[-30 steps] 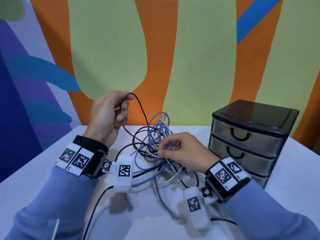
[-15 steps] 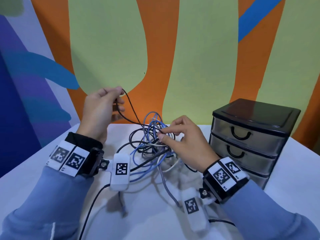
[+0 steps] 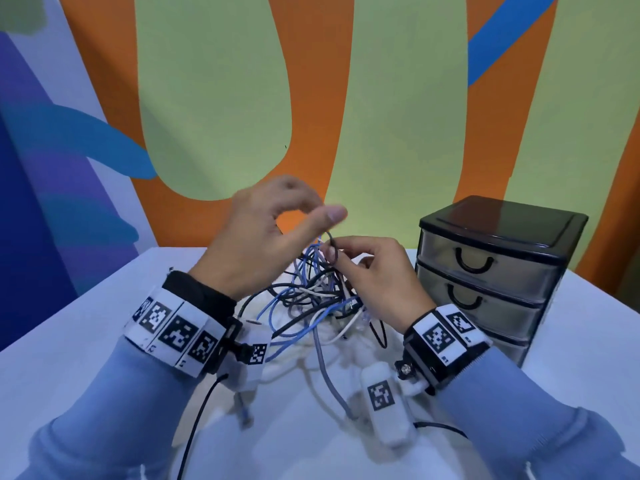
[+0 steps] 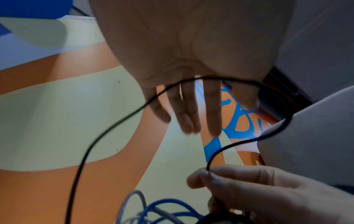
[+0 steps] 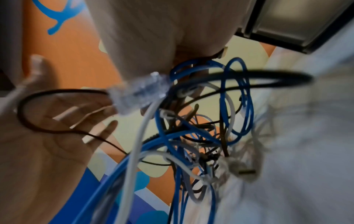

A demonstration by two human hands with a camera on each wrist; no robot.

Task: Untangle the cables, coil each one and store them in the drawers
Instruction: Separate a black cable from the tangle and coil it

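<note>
On the white table (image 3: 86,341) lay the knot of blue, white and black cables (image 3: 304,299), limp and light. The right hand (image 3: 377,282) pinched a thin black cable (image 4: 118,121), best gripped near its plug; the left hand (image 3: 263,237) hovered, fingers spread. Beyond stood closed grey plastic drawers (image 3: 491,271).

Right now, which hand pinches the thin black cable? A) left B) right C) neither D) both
B: the right hand pinches the thin black cable between thumb and finger above the tangle, while the left hand has straight fingers and the cable only runs across its palm.
</note>
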